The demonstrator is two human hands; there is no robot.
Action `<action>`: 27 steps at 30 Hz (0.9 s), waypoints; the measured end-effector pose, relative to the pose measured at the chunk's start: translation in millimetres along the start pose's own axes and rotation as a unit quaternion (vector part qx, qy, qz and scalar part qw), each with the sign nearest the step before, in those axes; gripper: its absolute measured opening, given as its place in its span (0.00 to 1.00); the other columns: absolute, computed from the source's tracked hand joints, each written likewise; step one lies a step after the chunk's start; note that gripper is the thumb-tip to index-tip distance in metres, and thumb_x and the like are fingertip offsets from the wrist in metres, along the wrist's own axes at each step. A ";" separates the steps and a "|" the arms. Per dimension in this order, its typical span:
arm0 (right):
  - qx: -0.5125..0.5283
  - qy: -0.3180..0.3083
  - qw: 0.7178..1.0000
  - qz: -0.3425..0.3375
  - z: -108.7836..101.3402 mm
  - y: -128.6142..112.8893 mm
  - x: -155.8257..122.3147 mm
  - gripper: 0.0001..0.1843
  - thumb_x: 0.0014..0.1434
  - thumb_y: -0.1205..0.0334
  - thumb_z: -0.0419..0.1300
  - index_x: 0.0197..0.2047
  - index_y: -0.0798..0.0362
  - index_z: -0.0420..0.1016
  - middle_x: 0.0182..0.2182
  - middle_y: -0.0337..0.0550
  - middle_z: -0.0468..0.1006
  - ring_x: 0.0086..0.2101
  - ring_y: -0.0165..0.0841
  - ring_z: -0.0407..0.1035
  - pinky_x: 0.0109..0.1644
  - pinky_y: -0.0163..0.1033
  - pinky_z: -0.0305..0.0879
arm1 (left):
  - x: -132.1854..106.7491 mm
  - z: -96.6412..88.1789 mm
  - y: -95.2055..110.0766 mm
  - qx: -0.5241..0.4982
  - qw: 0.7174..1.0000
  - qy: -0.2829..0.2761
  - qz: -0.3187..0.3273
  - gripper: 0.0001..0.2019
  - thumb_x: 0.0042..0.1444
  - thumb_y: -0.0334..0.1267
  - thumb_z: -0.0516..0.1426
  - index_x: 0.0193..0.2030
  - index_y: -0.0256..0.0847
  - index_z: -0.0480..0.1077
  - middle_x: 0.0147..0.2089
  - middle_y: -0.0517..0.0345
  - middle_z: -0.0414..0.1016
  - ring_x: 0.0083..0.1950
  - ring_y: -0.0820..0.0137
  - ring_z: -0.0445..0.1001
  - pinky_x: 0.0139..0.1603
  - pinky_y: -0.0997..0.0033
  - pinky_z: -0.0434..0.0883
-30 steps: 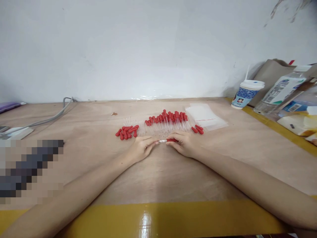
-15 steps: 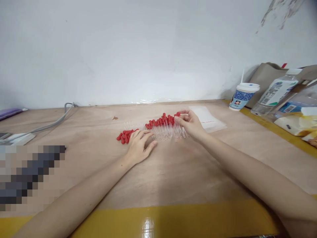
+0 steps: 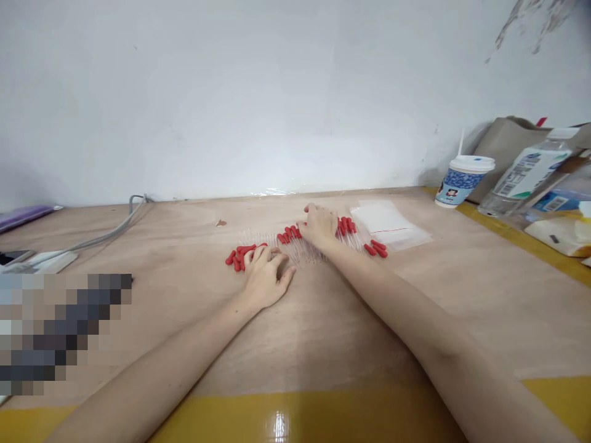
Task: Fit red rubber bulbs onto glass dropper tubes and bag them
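A row of glass droppers with red rubber bulbs (image 3: 346,226) lies across the middle of the wooden table (image 3: 323,320). My right hand (image 3: 318,225) rests palm down on top of this row, fingers curled over the bulbs. My left hand (image 3: 264,275) lies flat on the table, fingers spread, its tips touching bare glass tubes (image 3: 263,240) beside a small heap of loose red bulbs (image 3: 237,256). Two more loose red bulbs (image 3: 376,247) lie to the right of the row.
Clear plastic bags (image 3: 390,225) lie right of the droppers. A lidded paper cup with a straw (image 3: 463,181), a plastic bottle (image 3: 526,172) and packets stand at the far right. A grey cable (image 3: 106,227) and a phone (image 3: 13,256) are at the left. Yellow tape (image 3: 277,418) edges the table.
One second ago both hands held one dropper between them. My right hand then carried it up to the row and now lies over the bulbs; my left hand moved to the tubes.
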State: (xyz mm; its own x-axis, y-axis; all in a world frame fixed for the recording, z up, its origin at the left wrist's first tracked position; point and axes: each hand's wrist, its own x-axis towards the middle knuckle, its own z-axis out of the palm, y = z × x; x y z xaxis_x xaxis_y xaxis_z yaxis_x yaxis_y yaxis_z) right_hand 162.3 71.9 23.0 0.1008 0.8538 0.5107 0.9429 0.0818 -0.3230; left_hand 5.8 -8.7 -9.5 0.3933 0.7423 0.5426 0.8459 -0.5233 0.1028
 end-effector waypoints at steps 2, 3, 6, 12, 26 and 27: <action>-0.007 0.026 1.000 -0.016 -4.2 13.2 -6.0 0.13 0.53 0.62 0.53 0.42 0.54 0.68 0.39 0.49 0.72 0.41 0.41 0.65 0.46 0.46 0.50 | 0.3 -0.3 -1.1 0.026 0.999 0.016 -0.010 0.14 0.54 0.46 0.53 0.41 0.42 0.72 0.51 0.46 0.67 0.53 0.56 0.61 0.50 0.50 0.54; -0.011 0.037 0.999 -0.027 -7.6 22.6 -10.1 0.11 0.54 0.61 0.53 0.40 0.54 0.69 0.39 0.49 0.72 0.41 0.40 0.64 0.45 0.45 0.49 | 0.8 -0.4 -1.7 0.038 0.999 0.021 -0.015 0.14 0.54 0.46 0.53 0.42 0.42 0.72 0.52 0.44 0.65 0.54 0.55 0.59 0.51 0.49 0.53; -0.019 0.056 0.996 -0.060 -21.6 57.8 -27.1 0.10 0.54 0.60 0.53 0.37 0.53 0.71 0.39 0.48 0.70 0.40 0.39 0.64 0.43 0.44 0.48 | 3.1 -0.9 -3.4 0.067 0.997 0.024 -0.026 0.14 0.54 0.46 0.52 0.41 0.41 0.71 0.53 0.43 0.63 0.57 0.53 0.57 0.53 0.46 0.50; -0.065 0.017 0.998 -0.017 -57.9 125.6 -59.5 0.11 0.53 0.56 0.53 0.34 0.52 0.73 0.35 0.46 0.73 0.39 0.41 0.64 0.41 0.44 0.48 | 13.6 0.3 -7.2 0.115 0.992 -0.002 -0.046 0.15 0.52 0.44 0.50 0.42 0.38 0.70 0.55 0.40 0.61 0.59 0.52 0.54 0.56 0.46 0.49; -0.057 -0.184 0.974 0.121 -77.5 148.8 -53.6 0.14 0.51 0.51 0.55 0.30 0.50 0.76 0.32 0.45 0.78 0.34 0.39 0.70 0.29 0.37 0.55 | 59.5 9.3 9.7 0.293 0.938 -0.136 -0.126 0.18 0.51 0.36 0.49 0.41 0.26 0.73 0.50 0.30 0.64 0.55 0.45 0.56 0.53 0.46 0.49; -0.052 -0.187 0.973 0.127 -76.9 148.6 -53.2 0.14 0.50 0.51 0.55 0.29 0.50 0.76 0.31 0.45 0.78 0.34 0.39 0.70 0.29 0.37 0.55 | 61.4 10.4 10.2 0.302 0.933 -0.146 -0.128 0.17 0.52 0.34 0.49 0.41 0.26 0.73 0.49 0.30 0.64 0.55 0.45 0.56 0.53 0.47 0.49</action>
State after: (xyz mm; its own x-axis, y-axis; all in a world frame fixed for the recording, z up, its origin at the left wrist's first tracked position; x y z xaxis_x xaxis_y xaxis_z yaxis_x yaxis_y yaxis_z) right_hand 321.4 -0.9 9.1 0.2311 0.9684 0.0933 0.9312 -0.1924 -0.3096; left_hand 42.3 35.9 16.2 0.1564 0.9391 0.3061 0.9397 -0.0461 -0.3388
